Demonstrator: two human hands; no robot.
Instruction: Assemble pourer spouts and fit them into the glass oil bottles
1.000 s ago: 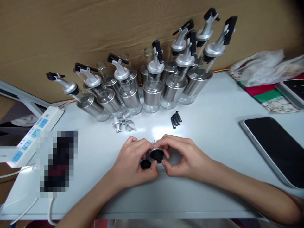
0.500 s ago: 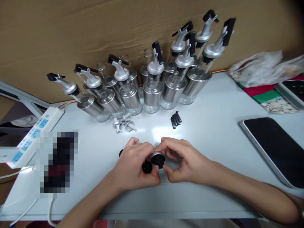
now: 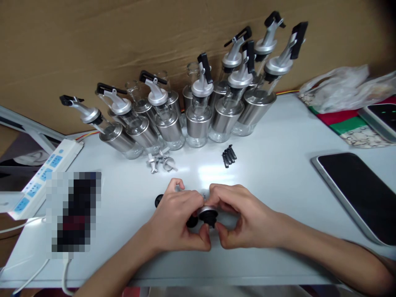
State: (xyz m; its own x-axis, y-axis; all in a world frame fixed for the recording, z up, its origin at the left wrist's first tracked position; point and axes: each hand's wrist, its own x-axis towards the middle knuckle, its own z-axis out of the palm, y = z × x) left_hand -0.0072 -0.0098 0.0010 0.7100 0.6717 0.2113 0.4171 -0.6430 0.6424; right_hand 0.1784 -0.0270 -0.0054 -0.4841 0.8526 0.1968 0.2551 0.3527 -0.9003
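Observation:
Between both hands is a pourer spout (image 3: 208, 215), with a silver collar and a black ribbed stopper facing me. My left hand (image 3: 181, 218) grips it from the left, thumb at the stopper's lower edge. On the other side my right hand (image 3: 239, 214) pinches it between thumb and curled fingers. A round black piece (image 3: 192, 221) lies under my left fingers, and another black piece (image 3: 159, 200) shows past that hand. Beyond the hands lie several silver spout parts (image 3: 162, 161) and a row of small black flip caps (image 3: 229, 156).
Several glass bottles with metal sleeves (image 3: 199, 123) stand along the cardboard wall (image 3: 139, 37), many topped with spouts. A power strip (image 3: 46, 177) and a pixelated dark device (image 3: 77, 212) are on the left. A tablet-like device (image 3: 359, 194) and plastic bags (image 3: 337, 90) lie on the right.
Both hands and the pourer spout have shifted slightly toward me and to the right. The black piece beyond my left hand shows more now.

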